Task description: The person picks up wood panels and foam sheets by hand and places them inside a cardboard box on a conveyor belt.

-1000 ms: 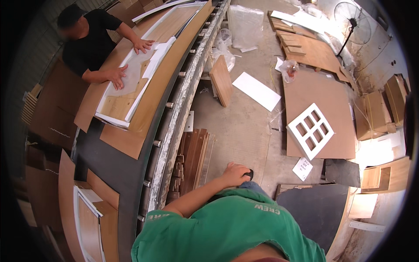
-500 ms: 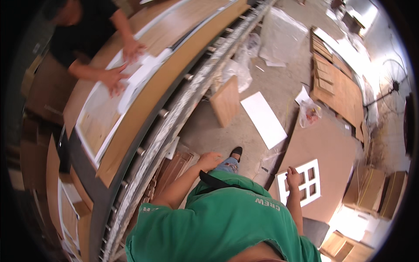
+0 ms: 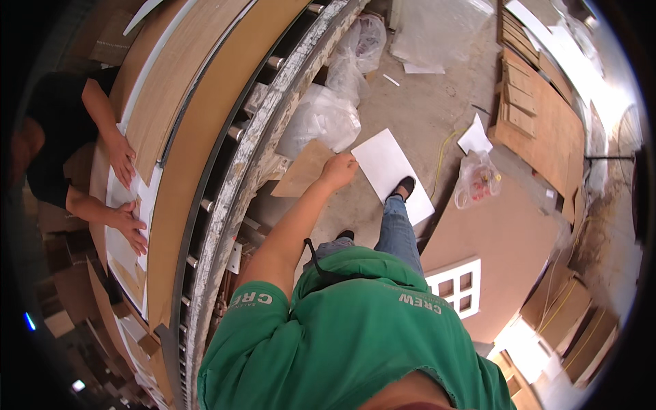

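A tan board (image 3: 297,172) lies just left of a white panel (image 3: 383,160) on the floor, its long axis slanting from upper right down to lower left. The white panel slants the opposite way, from upper left to lower right. There is one of each.

The wearer's left hand (image 3: 339,171) is between the two, over the board's right edge and beside the panel's upper left edge. Its fingers curl inward; whether the grip is closed on the board cannot be told. The right hand is out of view, so its grip cannot be told either.

Two dark shoes show: one (image 3: 406,184) overlaps the panel's right side, the other (image 3: 346,234) is below the panel.

Right of the panel, a strip of concrete floor (image 3: 437,171) separates it from a large brown sheet (image 3: 506,232). On that sheet are one white lattice frame (image 3: 476,287), partly hidden by a green shirt (image 3: 362,328), and one clear bag (image 3: 478,181) with red contents.

Above and left of the panel sits bunched clear plastic (image 3: 321,116). Farther left, beyond the board, runs a roller conveyor (image 3: 223,205); past its rail, a co-worker's two hands rest on a long white-edged piece (image 3: 154,102).
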`<state>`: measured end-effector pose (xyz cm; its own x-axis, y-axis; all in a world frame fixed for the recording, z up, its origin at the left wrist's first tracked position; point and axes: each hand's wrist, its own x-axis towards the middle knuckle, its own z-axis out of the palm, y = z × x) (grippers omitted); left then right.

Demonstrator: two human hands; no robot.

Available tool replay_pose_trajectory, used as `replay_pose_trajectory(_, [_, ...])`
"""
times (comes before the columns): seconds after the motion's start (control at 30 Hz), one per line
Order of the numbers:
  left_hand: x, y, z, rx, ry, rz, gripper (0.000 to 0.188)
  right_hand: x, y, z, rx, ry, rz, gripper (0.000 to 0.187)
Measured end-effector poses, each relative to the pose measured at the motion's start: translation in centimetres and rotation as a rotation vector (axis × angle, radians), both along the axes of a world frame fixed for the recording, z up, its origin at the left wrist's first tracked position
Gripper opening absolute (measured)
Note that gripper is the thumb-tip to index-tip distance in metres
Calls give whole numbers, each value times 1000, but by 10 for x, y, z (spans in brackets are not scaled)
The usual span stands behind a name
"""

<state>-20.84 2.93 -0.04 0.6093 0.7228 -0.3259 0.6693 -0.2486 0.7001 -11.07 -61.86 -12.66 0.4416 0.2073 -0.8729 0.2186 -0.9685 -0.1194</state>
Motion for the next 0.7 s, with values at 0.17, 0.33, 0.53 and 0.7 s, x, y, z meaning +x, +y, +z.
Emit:
replay_pose_trajectory(0.17, [19,76,-73,19,292,326,22,222,172,22,130,-151,310,33])
replay_pose_trajectory(0.33, [23,131,-158,248,434,458,21,304,396,104,566,103,-627,33])
replay_pose_trajectory(0.53, [44,185,-226,105,845,-154,35,285,423,37,413,243,-470,31])
replay_pose_trajectory(0.7, [38,227,-318,380,569,189,49,253,365,-12,216,212,-222,27])
